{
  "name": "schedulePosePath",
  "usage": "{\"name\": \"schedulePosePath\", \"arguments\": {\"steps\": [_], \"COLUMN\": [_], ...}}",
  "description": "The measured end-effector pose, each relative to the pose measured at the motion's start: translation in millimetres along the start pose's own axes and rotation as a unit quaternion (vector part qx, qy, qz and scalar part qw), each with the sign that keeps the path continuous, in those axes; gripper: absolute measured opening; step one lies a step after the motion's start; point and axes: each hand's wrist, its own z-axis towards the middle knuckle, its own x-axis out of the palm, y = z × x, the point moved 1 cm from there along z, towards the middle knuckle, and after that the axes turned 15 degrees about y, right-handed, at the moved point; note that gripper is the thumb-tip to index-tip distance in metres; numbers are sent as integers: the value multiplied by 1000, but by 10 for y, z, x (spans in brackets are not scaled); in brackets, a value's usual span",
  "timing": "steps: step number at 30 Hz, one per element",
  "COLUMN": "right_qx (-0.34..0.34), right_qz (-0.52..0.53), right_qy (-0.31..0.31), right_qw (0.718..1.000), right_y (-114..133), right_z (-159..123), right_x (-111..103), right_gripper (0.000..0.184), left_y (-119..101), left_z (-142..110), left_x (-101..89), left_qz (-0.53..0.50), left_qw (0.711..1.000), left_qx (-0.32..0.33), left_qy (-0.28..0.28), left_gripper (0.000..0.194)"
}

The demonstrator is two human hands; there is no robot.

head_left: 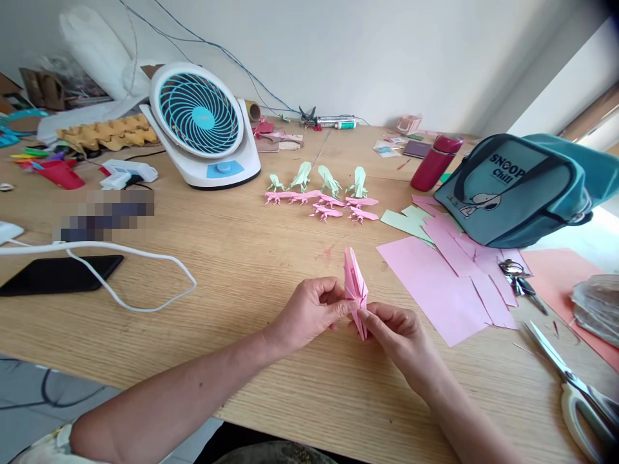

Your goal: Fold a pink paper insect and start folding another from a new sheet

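Between my two hands, above the wooden table [217, 258], is a narrow folded piece of pink origami paper [356, 283], held nearly upright with long points above and below. My left hand [319, 306] pinches its middle from the left, thumb in front. From the right, my right hand [391, 325] grips it a little lower, its thumb near the other one. Some fingers are hidden behind the paper. Beyond my hands stand several pink origami insects [326, 211], with a row of pale green origami insects [330, 180] behind them.
To the right lie pink paper sheets [430, 283], green paper pieces [409, 222] and large scissors [570, 380]. A teal bag [517, 187] and a red bottle [438, 162] stand farther back. On the left are a fan [200, 122], a phone [62, 274] and a looped white cable [186, 267].
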Motion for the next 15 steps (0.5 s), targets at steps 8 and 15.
{"name": "schedulePosePath", "arguments": {"steps": [8,15], "right_qx": [-4,-12], "right_qz": [-57,-63], "right_qy": [-11,12], "right_qw": [998,998], "right_y": [-115,-11], "right_z": [-14,-19], "right_x": [58,44], "right_gripper": [46,43], "left_y": [20,-37], "left_z": [19,27], "left_x": [-15,-9], "left_qz": [-19,5], "left_qw": [1000,1000], "left_qx": [-15,-25], "left_qy": [11,16], "left_gripper": [31,26]}}
